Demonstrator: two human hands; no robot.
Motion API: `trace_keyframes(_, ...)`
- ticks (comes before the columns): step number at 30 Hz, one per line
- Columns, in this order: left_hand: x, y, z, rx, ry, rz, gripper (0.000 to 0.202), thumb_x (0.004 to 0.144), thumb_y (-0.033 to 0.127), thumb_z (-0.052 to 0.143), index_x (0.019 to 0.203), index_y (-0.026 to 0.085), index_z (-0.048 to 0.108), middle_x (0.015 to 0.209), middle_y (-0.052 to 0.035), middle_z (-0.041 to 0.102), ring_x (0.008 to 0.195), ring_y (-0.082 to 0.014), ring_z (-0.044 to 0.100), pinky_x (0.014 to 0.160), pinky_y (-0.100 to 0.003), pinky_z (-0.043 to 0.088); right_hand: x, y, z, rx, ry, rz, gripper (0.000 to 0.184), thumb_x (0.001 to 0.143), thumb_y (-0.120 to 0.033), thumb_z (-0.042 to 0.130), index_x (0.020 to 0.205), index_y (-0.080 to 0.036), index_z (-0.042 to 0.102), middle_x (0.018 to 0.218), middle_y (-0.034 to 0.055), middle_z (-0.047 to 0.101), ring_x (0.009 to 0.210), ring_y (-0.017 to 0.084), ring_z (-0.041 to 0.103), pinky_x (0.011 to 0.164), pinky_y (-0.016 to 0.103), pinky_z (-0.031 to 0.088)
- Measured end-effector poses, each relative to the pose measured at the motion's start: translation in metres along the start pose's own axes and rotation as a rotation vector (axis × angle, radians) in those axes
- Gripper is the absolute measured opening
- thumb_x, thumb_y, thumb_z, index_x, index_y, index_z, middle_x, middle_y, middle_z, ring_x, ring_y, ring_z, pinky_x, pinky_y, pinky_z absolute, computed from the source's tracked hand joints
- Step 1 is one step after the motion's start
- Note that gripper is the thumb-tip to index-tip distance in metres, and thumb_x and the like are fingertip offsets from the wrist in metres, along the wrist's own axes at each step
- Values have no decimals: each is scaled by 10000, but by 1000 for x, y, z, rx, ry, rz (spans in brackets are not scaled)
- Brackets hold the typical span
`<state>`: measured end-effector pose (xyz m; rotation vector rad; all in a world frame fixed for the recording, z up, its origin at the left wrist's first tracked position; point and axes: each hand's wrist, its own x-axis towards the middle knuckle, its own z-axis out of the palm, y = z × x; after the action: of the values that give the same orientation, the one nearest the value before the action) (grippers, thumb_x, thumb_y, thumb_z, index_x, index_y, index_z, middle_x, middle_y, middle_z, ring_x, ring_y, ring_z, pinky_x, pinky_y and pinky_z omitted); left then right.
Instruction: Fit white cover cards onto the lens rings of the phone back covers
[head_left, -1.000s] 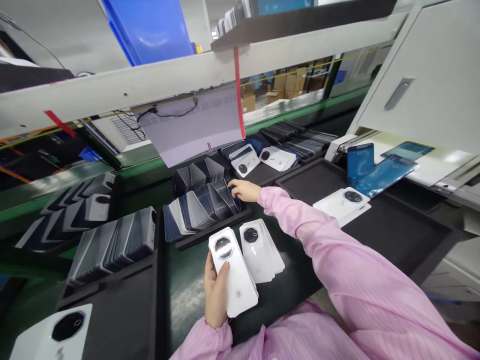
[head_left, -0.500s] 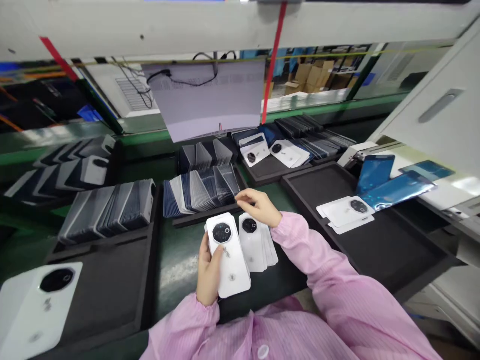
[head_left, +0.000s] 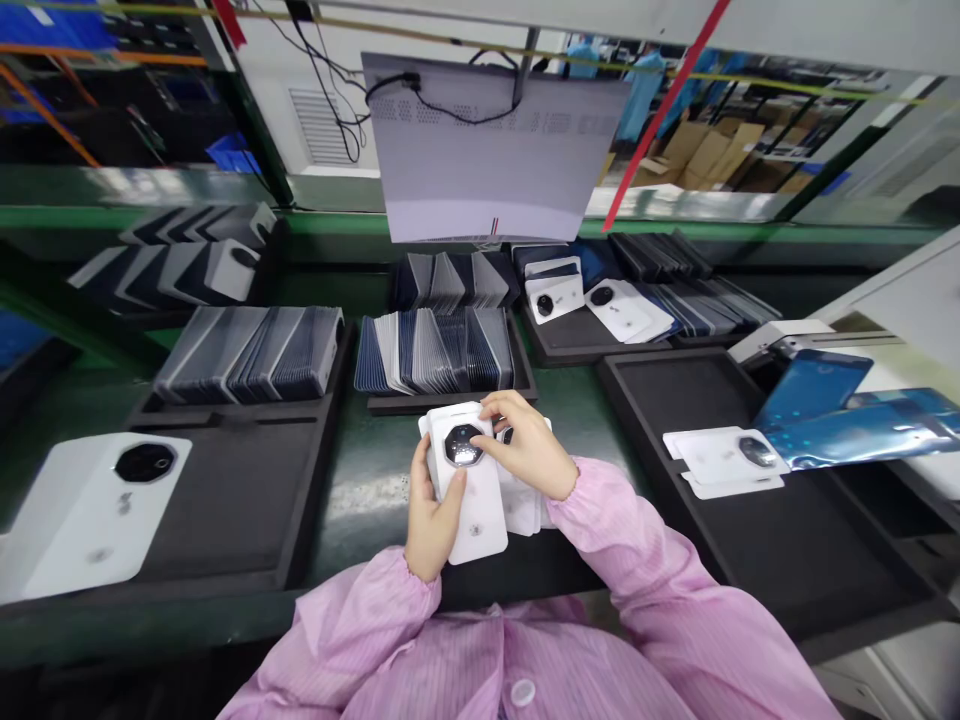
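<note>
A small stack of white phone back covers (head_left: 480,512) is tilted up in front of me, each with a black camera disc near its upper end. My left hand (head_left: 433,518) grips the stack along its left side, thumb on the front. At the upper right corner, my right hand (head_left: 534,448) pinches the top cover, its thumb beside the camera disc. Partly hidden behind that hand, a second pile of white covers (head_left: 523,505) lies on the green bench (head_left: 360,500).
Dark trays of upright blue and grey covers (head_left: 435,350) stand behind my hands and in the left rack (head_left: 247,355). White covers (head_left: 97,510) rest at left. The right tray (head_left: 795,540) bears white covers (head_left: 716,455) beside blue film-covered sheets (head_left: 870,425). A monitor back (head_left: 487,170) faces me.
My right hand has come down and left from above the second pile onto the top of the held stack. The view has shifted, so the bench appears higher in the picture.
</note>
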<state>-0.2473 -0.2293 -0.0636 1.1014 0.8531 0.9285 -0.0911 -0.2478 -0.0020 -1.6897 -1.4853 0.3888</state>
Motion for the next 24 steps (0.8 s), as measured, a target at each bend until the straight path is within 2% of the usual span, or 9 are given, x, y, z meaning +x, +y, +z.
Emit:
trace_keyframes(6, 0, -2, -2, 66, 9, 61, 634, 835, 338, 630, 1395, 253, 347, 1496, -108, 375, 1351, -246, 409, 1083, -338, 377, 1, 0, 0, 20, -9, 13, 116, 744, -135, 687, 803, -176, 596, 1036, 71, 573, 902, 173, 605, 747, 324, 542)
trace_keyframes(9, 2, -1, -2, 58, 3, 63, 623, 836, 325, 629, 1387, 244, 350, 1490, -110, 383, 1342, -243, 421, 1076, -336, 386, 1, 0, 2, 8, -9, -30, 59, 784, -145, 647, 774, -178, 599, 1058, 83, 561, 941, 193, 598, 784, 363, 541)
trace_keyframes(12, 4, 0, -1, 4, 1, 17, 608, 834, 323, 626, 1374, 244, 360, 1440, -110, 453, 1284, -241, 492, 1038, -340, 428, -6, -3, 7, -119, 46, -198, 68, 819, -135, 598, 782, -193, 591, 1141, 108, 558, 1148, 266, 521, 935, 479, 484)
trace_keyframes(15, 5, 1, -1, -33, 2, -22, 586, 830, 323, 625, 1356, 242, 381, 1395, -105, 504, 1254, -236, 521, 1035, -348, 430, -22, -3, 16, -233, 122, -425, 105, 827, -117, 577, 813, -219, 599, 1127, 96, 608, 1243, 284, 463, 969, 522, 454)
trace_keyframes(18, 7, -1, -1, -25, 11, -25, 588, 820, 326, 634, 1349, 238, 395, 1393, -103, 504, 1270, -240, 503, 1066, -365, 394, -40, 3, 26, -286, 183, -570, 156, 826, -102, 591, 841, -257, 608, 926, 23, 703, 1093, 230, 590, 997, 516, 421)
trace_keyframes(20, 8, -3, -2, -8, 15, -24, 595, 813, 328, 640, 1349, 233, 400, 1388, -105, 506, 1272, -246, 500, 1073, -376, 384, -50, 10, 31, -281, 194, -603, 189, 833, -101, 592, 866, -286, 612, 827, -31, 728, 966, 188, 657, 1047, 507, 374)
trace_keyframes(22, 8, -4, -3, 0, 11, -23, 601, 810, 321, 643, 1352, 229, 398, 1387, -109, 507, 1273, -246, 497, 1075, -380, 382, -56, 17, 34, -242, 187, -600, 211, 841, -106, 588, 913, -303, 611, 810, -49, 739, 884, 165, 692, 1065, 492, 366)
trace_keyframes(24, 8, -5, -4, -2, -3, -32, 610, 809, 312, 646, 1359, 232, 392, 1383, -108, 511, 1270, -243, 500, 1072, -379, 386, -59, 21, 35, -182, 175, -593, 229, 847, -105, 582, 965, -299, 600, 833, -38, 747, 855, 156, 710, 1037, 474, 410)
